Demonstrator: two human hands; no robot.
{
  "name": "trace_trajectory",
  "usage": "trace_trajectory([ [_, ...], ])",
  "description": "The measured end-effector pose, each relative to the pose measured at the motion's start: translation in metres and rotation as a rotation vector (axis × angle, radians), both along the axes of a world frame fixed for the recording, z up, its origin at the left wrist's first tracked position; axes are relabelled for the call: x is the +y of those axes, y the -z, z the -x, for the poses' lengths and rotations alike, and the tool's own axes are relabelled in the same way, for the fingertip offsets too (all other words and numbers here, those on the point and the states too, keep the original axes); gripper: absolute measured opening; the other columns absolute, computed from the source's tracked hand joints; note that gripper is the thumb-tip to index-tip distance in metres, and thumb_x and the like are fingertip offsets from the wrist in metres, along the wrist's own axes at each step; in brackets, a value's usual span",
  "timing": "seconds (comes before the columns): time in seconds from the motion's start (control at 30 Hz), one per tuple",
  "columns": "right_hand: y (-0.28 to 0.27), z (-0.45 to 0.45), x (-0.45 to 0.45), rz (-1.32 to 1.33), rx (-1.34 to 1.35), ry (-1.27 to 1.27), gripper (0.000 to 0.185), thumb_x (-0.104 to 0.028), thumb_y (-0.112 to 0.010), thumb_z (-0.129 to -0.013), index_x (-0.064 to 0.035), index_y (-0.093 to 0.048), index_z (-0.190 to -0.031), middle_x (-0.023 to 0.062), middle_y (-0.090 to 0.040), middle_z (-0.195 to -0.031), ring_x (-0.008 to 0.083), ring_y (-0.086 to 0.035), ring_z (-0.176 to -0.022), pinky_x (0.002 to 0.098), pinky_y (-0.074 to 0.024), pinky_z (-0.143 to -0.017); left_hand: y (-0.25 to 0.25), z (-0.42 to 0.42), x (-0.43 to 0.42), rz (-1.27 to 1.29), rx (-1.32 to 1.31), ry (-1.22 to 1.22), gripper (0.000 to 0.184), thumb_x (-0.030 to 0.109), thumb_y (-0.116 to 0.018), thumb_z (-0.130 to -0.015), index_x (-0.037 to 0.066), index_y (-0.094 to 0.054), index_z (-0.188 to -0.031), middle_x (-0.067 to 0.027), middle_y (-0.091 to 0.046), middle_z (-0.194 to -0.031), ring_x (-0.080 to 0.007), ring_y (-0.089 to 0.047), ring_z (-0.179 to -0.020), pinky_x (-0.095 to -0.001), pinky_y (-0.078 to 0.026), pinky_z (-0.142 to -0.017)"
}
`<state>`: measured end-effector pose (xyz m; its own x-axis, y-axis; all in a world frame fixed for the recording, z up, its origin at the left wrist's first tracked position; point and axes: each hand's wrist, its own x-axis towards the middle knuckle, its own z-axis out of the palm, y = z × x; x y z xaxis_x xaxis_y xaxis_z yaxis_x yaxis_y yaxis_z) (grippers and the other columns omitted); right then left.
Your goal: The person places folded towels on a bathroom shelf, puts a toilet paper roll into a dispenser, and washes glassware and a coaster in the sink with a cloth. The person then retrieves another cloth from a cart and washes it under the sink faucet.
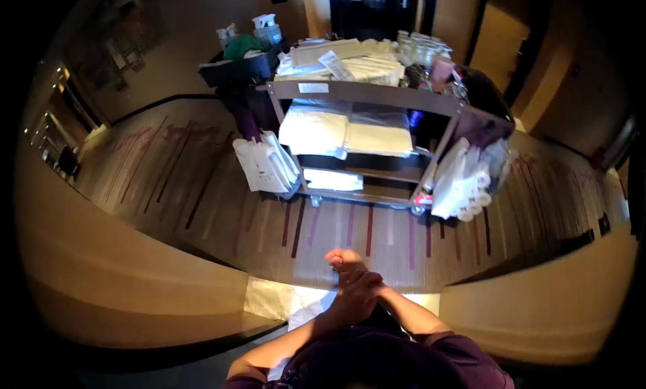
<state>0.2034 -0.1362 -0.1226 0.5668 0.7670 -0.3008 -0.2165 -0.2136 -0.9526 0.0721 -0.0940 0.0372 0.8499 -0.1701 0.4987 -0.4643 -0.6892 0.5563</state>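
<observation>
My left hand (pixel 358 293) is closed around my right wrist, low in the middle of the view. Just beyond it, my right hand (pixel 344 258) points away from me with its fingers curled in, and nothing shows in it. Both forearms come together over the striped carpet (pixel 336 222). Ahead stands a housekeeping cart (pixel 377 92), beyond the reach of both hands. Folded white linens (pixel 315 130) lie on its shelf, and papers and flat white items (pixel 336 61) are piled on top.
A dark caddy (pixel 242 69) with spray bottles (pixel 267 31) is at the cart's left end. White bags (pixel 266 164) hang at its left side, and plastic bags with white rolls (pixel 471 187) at its right. Walls flank me, with white cloth (pixel 269 298) on the floor by my feet.
</observation>
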Motion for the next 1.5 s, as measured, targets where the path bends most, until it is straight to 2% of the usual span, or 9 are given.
trace_trajectory([
  [0.07,0.015,-0.037,0.005,-0.240,-0.020,-0.082,0.029,-0.022,-0.062,-0.092,-0.0064,-0.069,-0.115,0.0027,-0.071,-0.096,0.0139,-0.064,-0.081,0.0314,-0.0523,-0.075,0.009,-0.042,0.030,-0.088,0.011,-0.079,0.033,0.003,-0.066,-0.071,0.009,-0.072,-0.103,-0.0126,-0.066,-0.109,-0.0318,-0.060,-0.105,-0.0489,-0.042,-0.092],
  [0.17,0.005,-0.095,0.008,-0.121,-0.751,-0.083,0.028,-0.021,-0.063,-0.093,-0.0049,-0.070,-0.114,0.0063,-0.073,-0.099,0.0166,-0.068,-0.088,0.0323,-0.0539,-0.080,-0.017,-0.106,0.091,-0.174,0.049,-0.243,0.038,-0.003,-0.064,-0.071,0.010,-0.073,-0.106,-0.0148,-0.064,-0.115,-0.0344,-0.063,-0.104,-0.0462,-0.049,-0.088],
  [0.43,-0.015,-0.190,-0.049,0.365,-0.560,0.055,0.024,-0.014,-0.061,-0.090,-0.0013,-0.072,-0.108,0.0137,-0.076,-0.089,0.0196,-0.073,-0.074,0.0343,-0.0577,-0.071,-0.080,-0.264,0.319,0.676,0.169,-0.553,0.033,0.015,-0.058,-0.102,0.002,-0.053,-0.132,-0.0057,-0.064,-0.097,-0.0149,-0.066,-0.086,-0.0293,-0.056,-0.073],
  [0.63,0.016,-0.190,-0.062,0.463,-0.339,0.131,0.025,-0.008,-0.055,-0.091,-0.0001,-0.072,-0.108,0.0139,-0.075,-0.087,0.0177,-0.072,-0.075,0.0319,-0.0576,-0.070,-0.180,-0.419,0.507,0.703,-0.185,-0.573,0.026,0.013,-0.057,-0.102,0.001,-0.053,-0.125,-0.0080,-0.063,-0.099,-0.0150,-0.068,-0.079,-0.0284,-0.057,-0.065],
  [0.9,-0.022,-0.153,-0.005,0.470,-0.049,0.573,0.022,-0.009,-0.055,-0.096,-0.0019,-0.072,-0.106,0.0122,-0.075,-0.087,0.0162,-0.072,-0.073,0.0315,-0.0570,-0.068,-0.217,-0.603,0.653,0.139,0.221,-1.079,0.092,0.050,-0.077,-0.082,0.014,-0.035,-0.156,-0.0250,-0.053,-0.144,-0.0412,-0.048,-0.136,-0.0473,-0.045,-0.108],
  [1.07,-0.024,-0.136,0.026,0.547,-0.071,0.578,0.024,-0.010,-0.052,-0.095,-0.0008,-0.072,-0.107,0.0132,-0.075,-0.086,0.0185,-0.072,-0.073,0.0321,-0.0570,-0.066,-0.211,-0.625,0.682,0.023,0.287,-0.961,0.076,0.039,-0.082,-0.081,0.012,-0.053,-0.145,-0.0215,-0.054,-0.144,-0.0376,-0.055,-0.129,-0.0462,-0.052,-0.100],
  [1.23,-0.002,-0.143,0.032,0.655,-0.306,0.362,0.022,-0.013,-0.056,-0.090,-0.0122,-0.073,-0.103,0.0113,-0.075,-0.087,0.0308,-0.073,-0.080,0.0421,-0.0576,-0.072,-0.194,-0.613,0.705,1.374,-0.154,-0.581,0.043,0.012,-0.065,-0.095,0.000,-0.057,-0.136,-0.0175,-0.062,-0.128,-0.0332,-0.060,-0.117,-0.0498,-0.052,-0.098],
  [1.43,-0.023,-0.176,0.061,0.532,-0.473,0.121,0.024,-0.009,-0.058,-0.088,-0.0042,-0.072,-0.106,0.0139,-0.074,-0.087,0.0245,-0.074,-0.077,0.0374,-0.0587,-0.073,-0.251,-0.501,0.697,2.013,-0.425,0.183,0.037,0.010,-0.040,-0.102,-0.002,-0.049,-0.136,-0.0173,-0.059,-0.129,-0.0342,-0.055,-0.119,-0.0521,-0.043,-0.108],
  [1.5,-0.014,-0.187,0.074,0.455,-0.551,0.054,0.023,-0.012,-0.059,-0.089,-0.0035,-0.073,-0.106,0.0141,-0.074,-0.087,0.0239,-0.074,-0.077,0.0376,-0.0583,-0.075,-0.269,-0.435,0.648,1.917,-0.433,0.237,0.038,0.019,-0.042,-0.102,-0.002,-0.053,-0.133,-0.0180,-0.058,-0.135,-0.0354,-0.052,-0.127,-0.0535,-0.038,-0.113],
])
